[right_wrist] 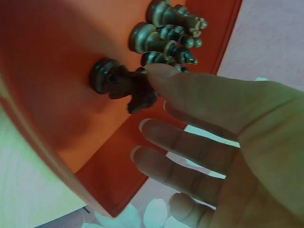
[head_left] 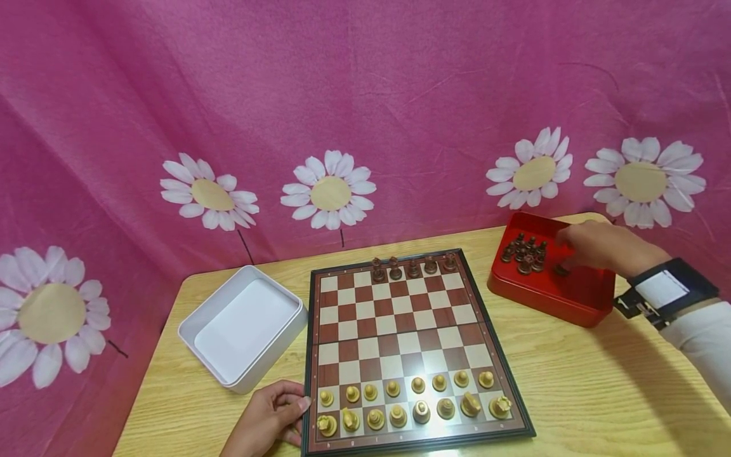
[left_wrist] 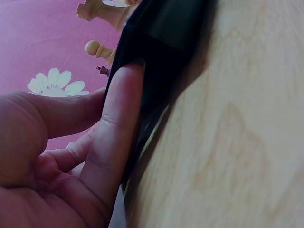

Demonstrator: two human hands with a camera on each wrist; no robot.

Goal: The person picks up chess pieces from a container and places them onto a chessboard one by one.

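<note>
In the head view the left hand grips the left edge of the chessboard, thumb at the rim; up close, a finger presses the board's dark side. Over the red box the right hand reaches down. In the right wrist view its thumb lies against or just over a dark knight inside the box, the other fingers loosely extended. Several dark pieces stand beside it. Light pieces fill the board's two near rows; several dark pieces line its far row.
A white box stands on the wooden table, left of the board. Behind the table hangs a pink cloth with large daisies. The red box's raised walls surround the right hand's fingers.
</note>
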